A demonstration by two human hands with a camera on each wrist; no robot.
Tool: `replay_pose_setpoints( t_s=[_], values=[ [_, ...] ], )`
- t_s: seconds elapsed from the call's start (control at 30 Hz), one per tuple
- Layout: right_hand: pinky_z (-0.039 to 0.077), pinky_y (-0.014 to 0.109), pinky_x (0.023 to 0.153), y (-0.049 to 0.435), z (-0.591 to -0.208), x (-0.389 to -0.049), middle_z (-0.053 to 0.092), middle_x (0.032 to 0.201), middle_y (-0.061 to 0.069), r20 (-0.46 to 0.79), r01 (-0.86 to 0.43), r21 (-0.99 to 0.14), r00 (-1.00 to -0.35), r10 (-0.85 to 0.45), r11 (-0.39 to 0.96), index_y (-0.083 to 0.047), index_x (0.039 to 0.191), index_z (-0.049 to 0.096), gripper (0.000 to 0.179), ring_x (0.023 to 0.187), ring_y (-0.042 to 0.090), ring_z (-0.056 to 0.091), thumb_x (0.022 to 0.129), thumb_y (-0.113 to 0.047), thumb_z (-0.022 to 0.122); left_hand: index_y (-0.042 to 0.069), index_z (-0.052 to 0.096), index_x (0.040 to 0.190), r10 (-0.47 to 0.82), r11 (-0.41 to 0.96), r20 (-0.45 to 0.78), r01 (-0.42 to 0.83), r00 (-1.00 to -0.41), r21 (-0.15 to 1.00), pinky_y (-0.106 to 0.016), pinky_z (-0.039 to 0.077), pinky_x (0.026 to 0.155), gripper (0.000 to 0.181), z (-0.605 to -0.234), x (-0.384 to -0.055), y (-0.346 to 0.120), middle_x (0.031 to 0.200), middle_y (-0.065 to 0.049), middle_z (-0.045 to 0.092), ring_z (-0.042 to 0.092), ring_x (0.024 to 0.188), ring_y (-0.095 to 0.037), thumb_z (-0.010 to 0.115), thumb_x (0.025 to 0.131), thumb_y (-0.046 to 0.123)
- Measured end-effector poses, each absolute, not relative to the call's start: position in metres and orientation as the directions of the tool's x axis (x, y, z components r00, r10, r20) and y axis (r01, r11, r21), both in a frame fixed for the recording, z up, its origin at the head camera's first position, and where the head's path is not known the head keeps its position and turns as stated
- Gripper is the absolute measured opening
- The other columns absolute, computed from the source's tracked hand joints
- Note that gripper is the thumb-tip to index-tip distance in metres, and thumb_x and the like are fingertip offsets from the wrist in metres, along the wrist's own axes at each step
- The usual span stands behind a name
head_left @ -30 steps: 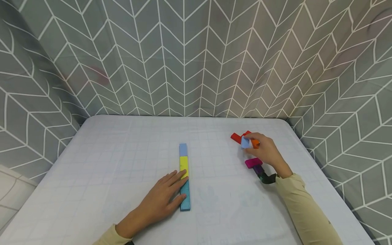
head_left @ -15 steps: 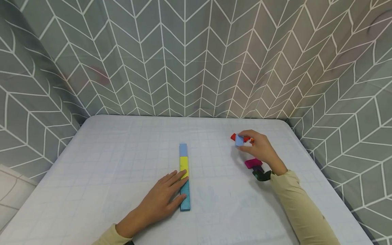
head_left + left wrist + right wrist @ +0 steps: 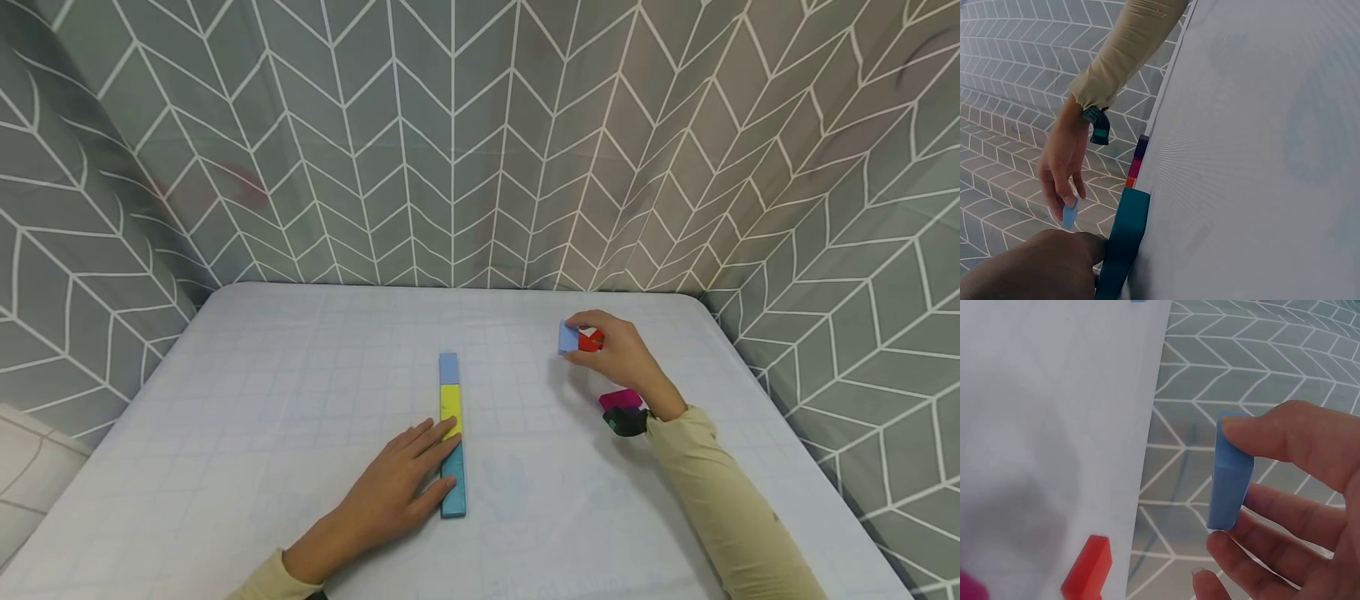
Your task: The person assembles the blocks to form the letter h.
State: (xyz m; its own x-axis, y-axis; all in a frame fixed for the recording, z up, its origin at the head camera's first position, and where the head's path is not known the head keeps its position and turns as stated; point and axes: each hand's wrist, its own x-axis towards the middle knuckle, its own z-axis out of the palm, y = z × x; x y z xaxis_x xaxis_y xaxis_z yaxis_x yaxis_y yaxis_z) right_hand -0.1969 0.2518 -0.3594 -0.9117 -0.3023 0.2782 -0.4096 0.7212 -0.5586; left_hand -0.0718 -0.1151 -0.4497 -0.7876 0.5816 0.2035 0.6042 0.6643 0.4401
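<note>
My right hand (image 3: 626,354) pinches a light blue block (image 3: 567,337) between thumb and fingers, raised above the table. In the right wrist view the thumb presses on one end of this block (image 3: 1230,478) with fingers at the other. My left hand (image 3: 393,483) rests on a straight row of blocks, its fingers extended. In that row, a light blue block (image 3: 448,368) is at the far end, a yellow block (image 3: 450,400) follows, and teal (image 3: 453,496) forms the near end. My fingers touch the yellow and teal parts and partly cover them.
Red blocks (image 3: 590,342) lie behind my right hand, partly hidden. Nearer sit a magenta block (image 3: 620,400) and a purple block (image 3: 1141,147). A dark strap (image 3: 626,421) hangs from my right wrist. Patterned curtains (image 3: 480,142) surround the white table (image 3: 337,350).
My right hand has moved left and slightly away from me with the light blue block, leaving its place over the red and orange blocks. My left hand has stayed in place on the row.
</note>
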Motion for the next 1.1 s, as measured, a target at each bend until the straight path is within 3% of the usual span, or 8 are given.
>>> replay_pose_setpoints(
  t_s=[0.67,1.1],
  values=[
    [0.057,0.053,0.089,0.214,-0.351,-0.213,0.068,0.128,0.015,0.304,-0.486,-0.564,-0.874,-0.379,0.668,0.001,0.124,0.071,0.044,0.116,0.039,0.062,0.084,-0.007,0.086,0.015,0.054,0.154,0.576,0.679,0.194,0.596,-0.794,0.428,-0.051,0.029,0.120,0.057,-0.449,-0.070,-0.114,0.164,0.001,0.040,0.032,0.151,-0.029,0.058,0.106,0.045],
    [0.055,0.054,0.095,0.188,-0.354,-0.228,0.066,0.131,0.015,0.244,-0.453,-0.615,-0.888,-0.390,0.646,0.001,0.129,0.069,0.046,0.119,0.040,0.060,0.087,-0.009,0.084,0.014,0.055,0.153,0.578,0.667,0.208,0.604,-0.789,0.437,-0.052,0.030,0.120,0.056,-0.450,-0.071,-0.114,0.164,0.000,0.040,0.033,0.151,-0.030,0.059,0.106,0.044]
  ],
)
